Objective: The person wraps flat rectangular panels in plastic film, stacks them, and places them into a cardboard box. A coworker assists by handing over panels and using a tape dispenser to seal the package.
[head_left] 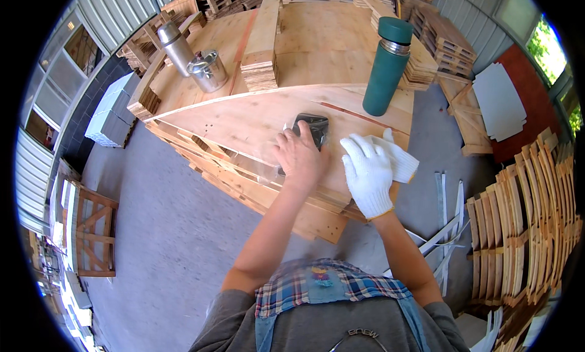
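Observation:
My bare left hand [300, 157] rests on the plywood with its fingers spread. Its fingertips touch a dark, flat, phone-like object [318, 125] that seems to be wrapped in clear plastic; the hand covers part of it. A white knit glove covers my right hand [369, 175], whose fingers are stretched out over the board. Against its right side lies a second white glove [403, 160], partly hidden under it. Just beyond the right hand stands a green thermos bottle [386, 71], upright with its lid on.
A stacked plywood table [256, 111] carries a steel flask [175, 47], a lidded metal mug [207, 71] and plywood strips [262, 47]. Curved wooden slats [524, 224] are piled at right. White strips [448, 230] litter the floor. A wooden crate [94, 233] stands left.

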The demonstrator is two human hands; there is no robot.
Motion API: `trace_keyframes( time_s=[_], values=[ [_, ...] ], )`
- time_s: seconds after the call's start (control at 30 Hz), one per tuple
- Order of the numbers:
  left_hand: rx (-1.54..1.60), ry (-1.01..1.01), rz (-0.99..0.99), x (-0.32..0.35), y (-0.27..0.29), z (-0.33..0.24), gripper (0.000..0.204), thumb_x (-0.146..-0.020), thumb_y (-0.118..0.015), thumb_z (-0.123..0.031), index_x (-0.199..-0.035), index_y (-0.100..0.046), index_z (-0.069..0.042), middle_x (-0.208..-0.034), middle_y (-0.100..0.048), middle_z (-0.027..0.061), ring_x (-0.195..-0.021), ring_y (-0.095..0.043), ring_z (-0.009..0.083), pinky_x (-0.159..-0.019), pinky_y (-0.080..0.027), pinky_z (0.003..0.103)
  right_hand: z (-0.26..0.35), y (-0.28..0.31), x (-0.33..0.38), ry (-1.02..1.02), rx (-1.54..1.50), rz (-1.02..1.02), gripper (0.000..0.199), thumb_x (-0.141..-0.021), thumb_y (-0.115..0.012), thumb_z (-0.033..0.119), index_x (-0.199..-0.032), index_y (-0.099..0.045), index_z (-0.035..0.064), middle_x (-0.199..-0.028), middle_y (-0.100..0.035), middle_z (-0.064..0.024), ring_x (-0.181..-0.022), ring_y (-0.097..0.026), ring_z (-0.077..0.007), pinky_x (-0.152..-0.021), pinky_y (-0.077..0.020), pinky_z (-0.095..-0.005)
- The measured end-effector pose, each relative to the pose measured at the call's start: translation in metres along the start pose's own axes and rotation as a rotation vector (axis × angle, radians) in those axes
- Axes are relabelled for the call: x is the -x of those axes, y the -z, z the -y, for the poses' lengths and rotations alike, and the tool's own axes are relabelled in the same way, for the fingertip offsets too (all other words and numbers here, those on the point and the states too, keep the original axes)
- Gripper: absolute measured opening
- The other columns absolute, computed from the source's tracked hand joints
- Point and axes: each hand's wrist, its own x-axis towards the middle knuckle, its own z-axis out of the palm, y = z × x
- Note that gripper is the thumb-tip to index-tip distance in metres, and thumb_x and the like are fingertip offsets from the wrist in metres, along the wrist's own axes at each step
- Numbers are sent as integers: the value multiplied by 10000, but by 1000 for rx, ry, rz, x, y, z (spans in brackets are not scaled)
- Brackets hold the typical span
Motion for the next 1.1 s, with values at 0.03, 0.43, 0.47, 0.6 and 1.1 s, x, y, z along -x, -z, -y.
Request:
trace_keyframes(
  time_s=[0.03,0.43,0.47,0.6,1.1],
  values=[
    [-8,0,-3,-1,-1,0,668,-728,-722,-377,-1273,-513,-51,-1142,-592,237,-1125,-515,404,-921,-373,496,0,0,0,1,-7,3,309,-845,-676,150,-1154,-674,142,-1189,-670,-70,-987,-619,-307,-915,-499,-430],
    [24,28,-25,9,11,1,808,-731,-774,-422,-1378,-478,-38,-1221,-595,233,-1184,-512,410,-990,-376,514,1,3,2,20,-75,12,323,-824,-694,163,-1147,-668,173,-1194,-662,-52,-1016,-606,-315,-918,-493,-439],
    [28,3,-45,15,21,3,822,-727,-784,-430,-1383,-481,-38,-1240,-590,230,-1195,-506,412,-992,-380,510,0,3,2,17,-77,11,326,-823,-697,164,-1148,-669,173,-1193,-661,-51,-1016,-605,-318,-920,-492,-441],
    [194,-173,-261,54,53,28,531,-744,-824,-248,-1182,-649,-5,-1100,-669,174,-1049,-602,355,-931,-459,447,-7,-1,5,25,-109,14,333,-814,-706,160,-1146,-674,165,-1195,-658,-51,-1023,-602,-320,-916,-491,-445],
    [1132,-999,1693,55,55,39,357,-985,-611,-207,-1277,-607,-3,-1214,-648,145,-1126,-611,248,-985,-476,345,27,27,-35,182,173,-242,290,-757,-725,44,-1043,-709,92,-1090,-688,-84,-909,-646,-294,-864,-506,-417]
  ],
)
